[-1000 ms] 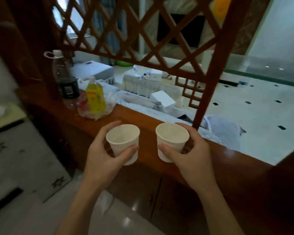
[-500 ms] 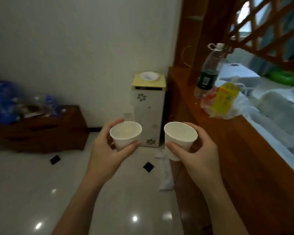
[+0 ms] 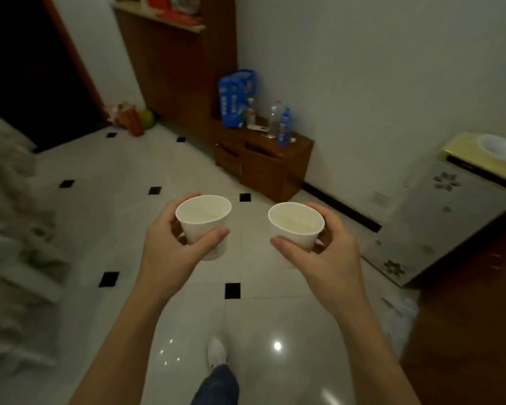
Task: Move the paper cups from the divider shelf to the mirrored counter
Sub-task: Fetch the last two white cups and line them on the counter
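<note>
I carry two white paper cups upright at chest height over the tiled floor. My left hand (image 3: 173, 249) is wrapped around the left paper cup (image 3: 204, 217), thumb on its near side. My right hand (image 3: 324, 255) grips the right paper cup (image 3: 297, 226) the same way. Both cups look empty inside. The divider shelf shows only as a dark wooden edge (image 3: 479, 302) at the far right. No mirrored counter is in view.
A low wooden cabinet (image 3: 263, 162) with a blue bag (image 3: 235, 97) and bottles stands ahead by the wall. A pale water dispenser (image 3: 450, 206) is at right. A tall wooden cupboard (image 3: 176, 59) and dark doorway lie at back left. A blurred sofa (image 3: 12, 244) fills the left. My foot (image 3: 216, 353) steps on glossy floor.
My view has swung left, away from the divider shelf into the room. The water dispenser slid from the centre to the right edge. Both hands keep their cups.
</note>
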Tool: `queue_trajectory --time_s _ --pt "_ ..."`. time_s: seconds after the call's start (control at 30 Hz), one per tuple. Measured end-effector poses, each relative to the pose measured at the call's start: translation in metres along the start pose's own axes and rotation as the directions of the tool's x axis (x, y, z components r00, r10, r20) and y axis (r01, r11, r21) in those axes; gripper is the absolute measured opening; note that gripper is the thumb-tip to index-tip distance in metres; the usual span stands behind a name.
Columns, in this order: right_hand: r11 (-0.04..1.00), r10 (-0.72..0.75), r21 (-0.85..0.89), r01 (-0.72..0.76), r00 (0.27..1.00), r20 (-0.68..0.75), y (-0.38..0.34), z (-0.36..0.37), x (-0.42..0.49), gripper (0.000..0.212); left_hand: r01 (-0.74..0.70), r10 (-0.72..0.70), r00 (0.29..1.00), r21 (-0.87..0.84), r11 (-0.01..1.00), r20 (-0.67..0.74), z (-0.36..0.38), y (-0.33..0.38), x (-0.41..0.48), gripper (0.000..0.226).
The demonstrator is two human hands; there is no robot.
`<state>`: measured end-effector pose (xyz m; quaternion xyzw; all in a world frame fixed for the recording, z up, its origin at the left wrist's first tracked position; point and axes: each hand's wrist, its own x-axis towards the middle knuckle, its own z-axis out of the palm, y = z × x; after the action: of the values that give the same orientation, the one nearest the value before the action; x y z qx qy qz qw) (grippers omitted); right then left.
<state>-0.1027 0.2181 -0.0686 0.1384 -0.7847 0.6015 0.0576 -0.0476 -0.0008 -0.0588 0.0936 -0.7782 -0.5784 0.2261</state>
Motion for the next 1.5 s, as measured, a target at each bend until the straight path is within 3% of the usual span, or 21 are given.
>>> queue_trajectory --time_s 0.27,0.5,0.63,1.0,1.5 --pt "0.997 -0.070 0.038 0.063 0.978 0.198 -0.011 0.138 0.089 0.071 0.065 -0.060 0.971 0.016 0.998 -0.233 -0.104 -0.060 0.070 0.065" --pt "0.995 -0.091 0.053 0.079 0.953 0.289 -0.035 0.263 0.176 0.074 0.077 -0.075 0.951 -0.005 0.997 -0.299 -0.188 -0.096 0.167 0.073" --pt "0.994 -0.094 0.080 0.072 0.942 0.322 -0.045 0.315 0.214 0.064 0.081 -0.079 0.944 -0.007 0.997 -0.320 -0.222 -0.112 0.208 0.074" --pt "0.989 -0.123 0.123 0.080 0.908 0.401 -0.031 0.435 0.334 0.057 0.103 -0.085 0.917 0.026 0.994 -0.390 -0.276 -0.168 0.333 0.073" --pt "0.978 -0.142 0.205 0.043 0.854 0.500 -0.015 0.581 0.599 0.061 0.144 -0.094 0.869 0.067 0.987 -0.485 -0.301 -0.234 0.601 0.069"
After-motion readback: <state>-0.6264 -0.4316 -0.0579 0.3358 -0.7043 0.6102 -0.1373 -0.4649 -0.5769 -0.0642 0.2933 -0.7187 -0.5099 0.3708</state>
